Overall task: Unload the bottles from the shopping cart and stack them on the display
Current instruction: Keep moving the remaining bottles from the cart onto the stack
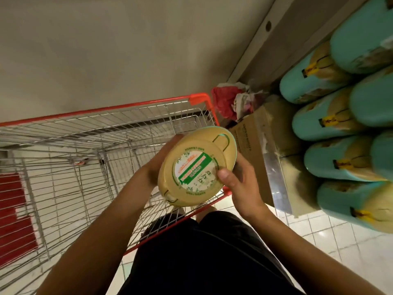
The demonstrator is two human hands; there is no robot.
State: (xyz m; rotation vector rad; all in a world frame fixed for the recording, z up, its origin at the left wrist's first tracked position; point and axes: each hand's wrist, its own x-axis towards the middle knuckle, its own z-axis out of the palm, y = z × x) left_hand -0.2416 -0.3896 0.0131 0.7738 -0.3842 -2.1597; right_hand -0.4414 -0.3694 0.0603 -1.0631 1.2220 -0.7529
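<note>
I hold one bottle (196, 165) end-on between both hands, just above the near right corner of the shopping cart (106, 116). Its tan lid with a round green and orange label faces me. My left hand (157, 160) cups its far left side, mostly hidden behind it. My right hand (238, 184) grips its right edge, thumb pressed on the label. On the display at the right lie several teal and tan bottles (331, 120), stacked on their sides in rows.
The wire cart with its red rim looks bare inside where I can see. A cardboard box (261, 150) stands between the cart and the display, with crumpled red and white wrapping (229, 103) behind it. White tiled floor (319, 241) lies below right.
</note>
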